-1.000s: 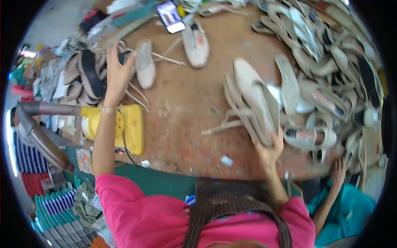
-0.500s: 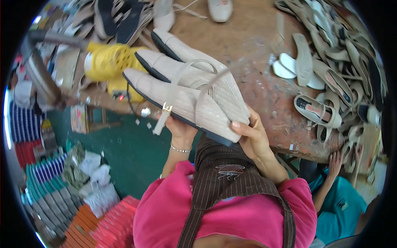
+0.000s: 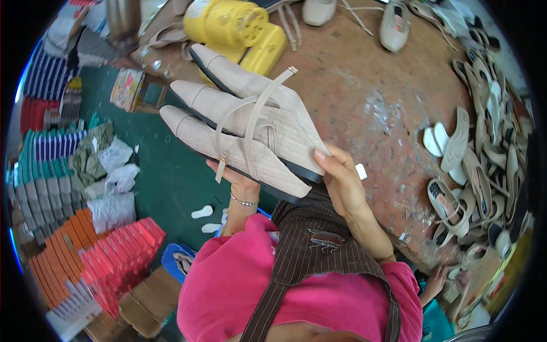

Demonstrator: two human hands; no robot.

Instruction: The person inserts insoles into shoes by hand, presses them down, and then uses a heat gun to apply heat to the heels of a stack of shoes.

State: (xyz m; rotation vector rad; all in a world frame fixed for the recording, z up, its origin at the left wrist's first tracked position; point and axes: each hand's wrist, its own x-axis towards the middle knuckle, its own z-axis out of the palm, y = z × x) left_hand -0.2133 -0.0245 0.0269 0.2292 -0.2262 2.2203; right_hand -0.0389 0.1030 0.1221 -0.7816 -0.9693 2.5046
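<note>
Head view: a stack of beige shoes (image 3: 245,128) is clamped between the left hand (image 3: 236,179) beneath and the right hand (image 3: 342,182) at the heels. A loosened grip could let the top shoe slide off.

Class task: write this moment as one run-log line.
left hand: under beige sandals | right hand: gripping their near end | worktable: behind | red boxes: floor

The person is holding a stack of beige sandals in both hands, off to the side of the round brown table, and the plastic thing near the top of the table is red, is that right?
Not quite: the plastic thing is yellow, not red, as the head view shows. The rest holds: both the left hand and the right hand hold the beige sandals, off to the side of the table.
</note>
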